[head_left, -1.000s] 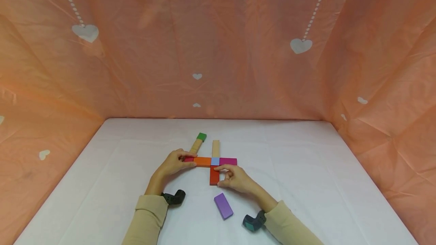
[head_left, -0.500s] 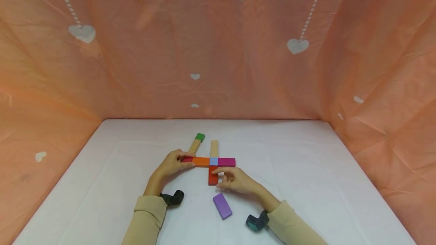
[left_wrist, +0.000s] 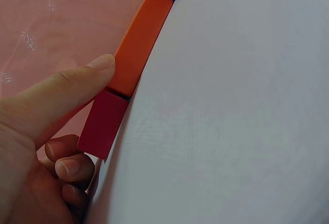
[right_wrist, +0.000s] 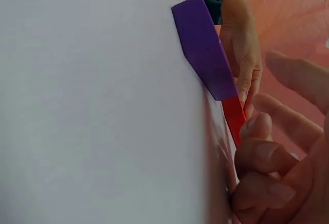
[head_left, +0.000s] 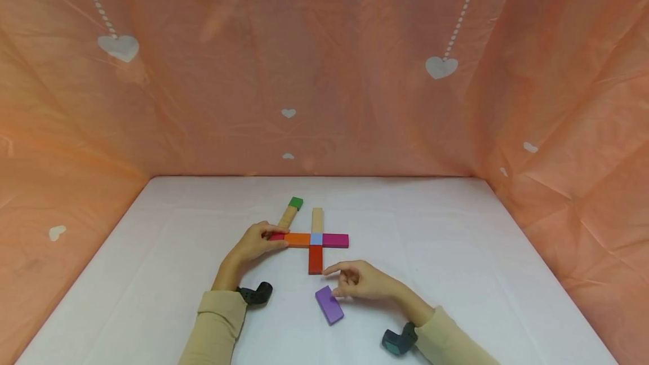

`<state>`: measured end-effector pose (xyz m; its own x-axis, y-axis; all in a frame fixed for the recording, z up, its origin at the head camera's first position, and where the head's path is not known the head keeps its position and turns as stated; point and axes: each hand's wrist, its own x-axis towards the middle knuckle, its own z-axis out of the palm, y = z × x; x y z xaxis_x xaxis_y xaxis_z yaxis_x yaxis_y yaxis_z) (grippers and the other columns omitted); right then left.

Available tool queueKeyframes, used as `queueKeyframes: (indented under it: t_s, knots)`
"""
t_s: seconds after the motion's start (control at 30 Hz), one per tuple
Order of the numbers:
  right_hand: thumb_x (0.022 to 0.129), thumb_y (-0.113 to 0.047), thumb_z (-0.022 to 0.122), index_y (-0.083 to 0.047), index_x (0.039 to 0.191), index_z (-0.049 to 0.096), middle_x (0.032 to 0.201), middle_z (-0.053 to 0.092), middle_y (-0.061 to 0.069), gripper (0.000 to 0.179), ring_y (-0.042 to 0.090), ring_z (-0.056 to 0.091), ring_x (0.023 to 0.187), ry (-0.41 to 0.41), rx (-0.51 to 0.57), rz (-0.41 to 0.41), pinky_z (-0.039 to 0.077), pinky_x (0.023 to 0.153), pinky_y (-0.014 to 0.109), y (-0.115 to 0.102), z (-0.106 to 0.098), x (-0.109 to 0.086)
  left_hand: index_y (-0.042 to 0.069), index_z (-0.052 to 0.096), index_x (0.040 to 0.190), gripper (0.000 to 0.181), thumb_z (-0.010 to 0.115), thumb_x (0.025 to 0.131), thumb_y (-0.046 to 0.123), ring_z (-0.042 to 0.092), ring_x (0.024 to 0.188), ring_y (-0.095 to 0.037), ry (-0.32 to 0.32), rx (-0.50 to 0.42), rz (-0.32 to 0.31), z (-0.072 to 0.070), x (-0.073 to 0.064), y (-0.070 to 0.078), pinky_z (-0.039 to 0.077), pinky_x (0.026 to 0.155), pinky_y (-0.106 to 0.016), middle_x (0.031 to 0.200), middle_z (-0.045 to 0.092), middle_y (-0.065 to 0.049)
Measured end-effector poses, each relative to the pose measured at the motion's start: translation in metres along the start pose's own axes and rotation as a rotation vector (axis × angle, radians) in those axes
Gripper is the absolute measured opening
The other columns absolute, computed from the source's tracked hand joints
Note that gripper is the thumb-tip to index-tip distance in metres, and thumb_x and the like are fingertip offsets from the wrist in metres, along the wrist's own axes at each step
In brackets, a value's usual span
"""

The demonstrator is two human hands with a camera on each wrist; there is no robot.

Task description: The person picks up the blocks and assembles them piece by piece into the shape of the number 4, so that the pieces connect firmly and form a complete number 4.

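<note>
Around a crimson block (left_wrist: 103,124) my left hand (head_left: 255,241) holds on, its thumb against the side of the adjoining orange block (head_left: 298,240). That orange block meets a light blue block (head_left: 316,239) at the centre of a cross, with a magenta block (head_left: 336,240) to the right and a red block (head_left: 315,259) in front. My right hand (head_left: 369,281) has its index finger stretched toward the red block's near corner and the other fingers loosely bent. Its thumb overlaps the edge of a purple block (head_left: 329,307) in the head view.
Behind the cross's centre lies a plain wooden block (head_left: 316,220). Another plain wooden piece (head_left: 287,217) slants away near my left hand, tipped with a green block (head_left: 296,203). A white-covered table (head_left: 431,224) holds everything; an orange heart-patterned curtain (head_left: 324,72) surrounds its back and sides.
My right hand has left the red block and moved toward me and to the right, down to the purple block. My left hand has stayed at the crimson block.
</note>
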<state>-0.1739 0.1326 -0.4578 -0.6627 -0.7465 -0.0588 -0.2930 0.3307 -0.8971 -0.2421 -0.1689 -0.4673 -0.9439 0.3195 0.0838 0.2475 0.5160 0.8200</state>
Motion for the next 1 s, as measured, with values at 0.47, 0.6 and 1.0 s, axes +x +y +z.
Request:
queueKeyframes:
  t_s: [0.47,0.6,1.0]
  knots:
    - [0.077,-0.005,0.077,0.005,0.134,0.050,0.077,0.052,0.025,0.063,-0.008,0.043,0.060,-0.125,0.028,-0.031,0.036,0.055,0.010,-0.002,0.002,-0.020,0.001,0.072,0.109,0.035,0.078,0.079,0.019,0.037,0.075,-0.015,-0.021,0.024,-0.055,0.000,0.000,0.004,0.028,0.066,-0.023,0.077,0.045,-0.005]
    - [0.078,-0.005,0.076,0.003,0.132,0.052,0.076,0.051,0.023,0.060,-0.007,0.042,0.061,-0.117,0.015,-0.012,0.036,0.056,0.010,-0.002,0.003,-0.019,0.002,0.072,0.109,0.034,0.077,0.080,0.017,0.037,0.076,-0.014,-0.020,0.026,-0.060,0.000,0.000,0.005,0.028,0.066,-0.023,0.077,0.045,-0.004]
    - [0.078,-0.005,0.077,0.001,0.128,0.055,0.074,0.051,0.019,0.055,-0.006,0.043,0.062,-0.072,0.017,0.012,0.036,0.057,0.011,-0.002,0.006,-0.018,0.003,0.072,0.110,0.035,0.078,0.080,0.020,0.041,0.080,-0.017,-0.026,0.032,-0.066,0.000,0.000,0.002,0.030,0.069,-0.025,0.082,0.051,-0.008]
